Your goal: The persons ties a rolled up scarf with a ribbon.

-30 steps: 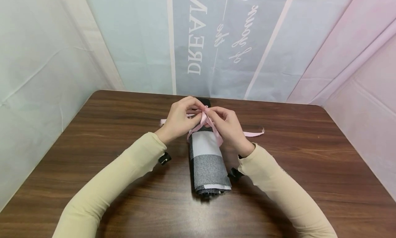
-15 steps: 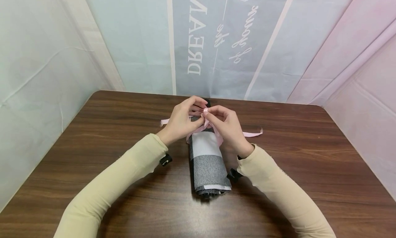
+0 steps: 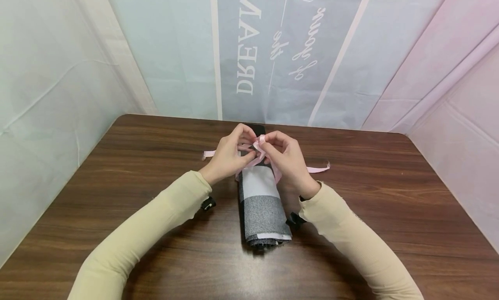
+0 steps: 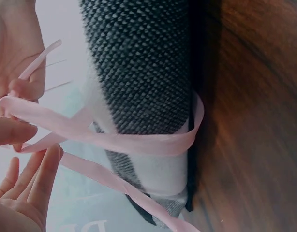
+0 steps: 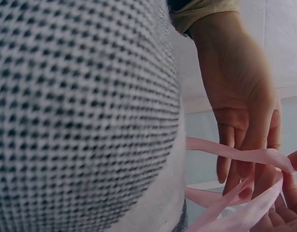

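A rolled black, grey and white checked cloth (image 3: 263, 213) lies lengthwise on the table. Pink ribbon (image 4: 139, 142) passes round the roll toward its far end and crosses above it. My right hand (image 3: 289, 159) pinches a small ribbon loop between thumb and index finger, over the roll. Facing it from the other side, my left hand (image 3: 228, 158) has ribbon between its thumb and fingers, as the left wrist view shows. In the right wrist view, ribbon strands run across the left hand's fingers (image 5: 257, 128). Part of the crossing is hidden behind the fingertips.
Loose ribbon ends stick out left and right of the hands over the brown wooden table (image 3: 175, 248). A printed fabric backdrop (image 3: 187, 53) stands behind the table's far edge, with pale curtains at both sides. Dark straps (image 3: 295, 220) show under the wrists.
The left fingertips have come away from the right ones and spread apart a little. The right hand holds the ribbon loop slightly higher and further right. The cloth roll has stayed in place.
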Motion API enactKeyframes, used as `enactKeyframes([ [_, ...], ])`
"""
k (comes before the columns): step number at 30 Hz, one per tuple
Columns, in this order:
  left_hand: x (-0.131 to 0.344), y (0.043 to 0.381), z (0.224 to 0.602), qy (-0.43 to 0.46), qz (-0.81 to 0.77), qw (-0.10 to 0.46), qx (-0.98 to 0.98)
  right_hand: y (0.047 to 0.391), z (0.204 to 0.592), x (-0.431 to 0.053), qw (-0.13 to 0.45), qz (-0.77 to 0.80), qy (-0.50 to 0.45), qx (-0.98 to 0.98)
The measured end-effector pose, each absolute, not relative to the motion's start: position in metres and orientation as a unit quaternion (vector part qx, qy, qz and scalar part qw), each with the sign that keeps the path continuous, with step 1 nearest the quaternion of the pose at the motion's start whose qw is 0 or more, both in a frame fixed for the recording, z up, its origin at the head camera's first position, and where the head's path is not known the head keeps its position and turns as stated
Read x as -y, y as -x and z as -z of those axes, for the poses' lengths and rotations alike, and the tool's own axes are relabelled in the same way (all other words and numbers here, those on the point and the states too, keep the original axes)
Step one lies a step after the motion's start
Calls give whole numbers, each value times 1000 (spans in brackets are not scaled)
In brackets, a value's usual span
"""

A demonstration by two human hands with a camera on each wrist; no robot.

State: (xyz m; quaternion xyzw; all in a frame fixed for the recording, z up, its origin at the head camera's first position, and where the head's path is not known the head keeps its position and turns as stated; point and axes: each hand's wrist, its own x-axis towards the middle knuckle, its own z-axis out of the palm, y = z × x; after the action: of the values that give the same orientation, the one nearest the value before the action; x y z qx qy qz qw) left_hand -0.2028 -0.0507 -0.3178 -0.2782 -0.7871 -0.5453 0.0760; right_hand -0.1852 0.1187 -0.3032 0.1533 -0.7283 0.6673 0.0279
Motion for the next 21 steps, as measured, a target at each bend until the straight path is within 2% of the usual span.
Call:
enactKeyframes([
  [7, 48, 204, 323, 279, 537, 76, 793, 185, 302, -118, 19, -675, -158, 721],
  [16, 54, 205, 325, 273, 519, 112, 802, 185, 304, -123, 32, -662, -172, 729],
  [21, 60, 205, 324, 258, 522, 112, 805, 186, 307, -127, 38, -656, -170, 734],
])
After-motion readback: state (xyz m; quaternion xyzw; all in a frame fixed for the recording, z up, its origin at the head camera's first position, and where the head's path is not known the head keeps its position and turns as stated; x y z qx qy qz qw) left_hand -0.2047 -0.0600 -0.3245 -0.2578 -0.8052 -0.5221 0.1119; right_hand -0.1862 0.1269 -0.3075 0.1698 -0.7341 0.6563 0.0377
